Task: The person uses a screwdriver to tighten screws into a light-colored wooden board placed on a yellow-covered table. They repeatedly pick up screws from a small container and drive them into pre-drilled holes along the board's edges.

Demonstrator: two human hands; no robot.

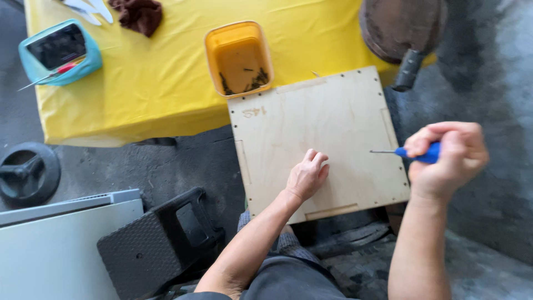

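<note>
Plywood panel (319, 139), pale and square with small holes along its edges, leans from the person's lap up onto the yellow table (161, 83). On the panel's lower middle rests the left hand (306, 175), fingers loosely curled and pressed against the wood, holding nothing, forearm reaching up from below. At the panel's right edge the right hand (448, 157) is closed in a fist around a blue-handled screwdriver (411, 152), its thin shaft pointing left over the wood, forearm rising nearly straight. Just beyond the panel's upper left corner stands an orange tub (239, 55) with dark screws inside. Farther left of the panel sit a teal tray (58, 53) and a brown rag (137, 14).
</note>
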